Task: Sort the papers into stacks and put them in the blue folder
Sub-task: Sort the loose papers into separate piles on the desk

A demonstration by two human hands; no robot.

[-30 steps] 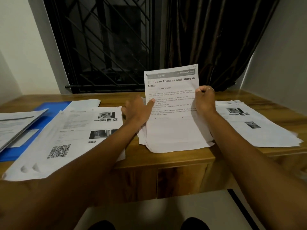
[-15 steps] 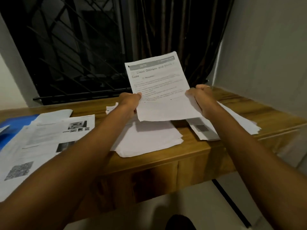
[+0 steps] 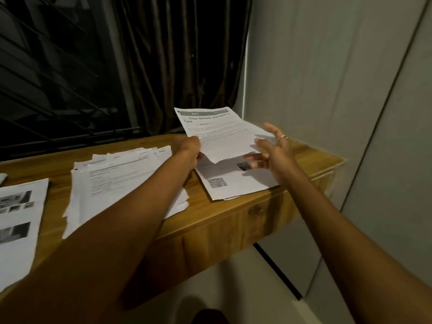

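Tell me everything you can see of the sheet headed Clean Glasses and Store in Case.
The sheet is white printed paper with a grey banner on top, a bold title and small text too blurred to read. It is lifted, tilted, above the stack with a QR code. The left hand pinches its lower left edge; the right hand, fingers spread, is by its right edge, contact unclear.

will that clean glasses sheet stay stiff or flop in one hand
Probably floppy: the sheet is one thin page, its near edge sagging with only the left hand pinching it. Likely light, so apt to slide on the stack below.
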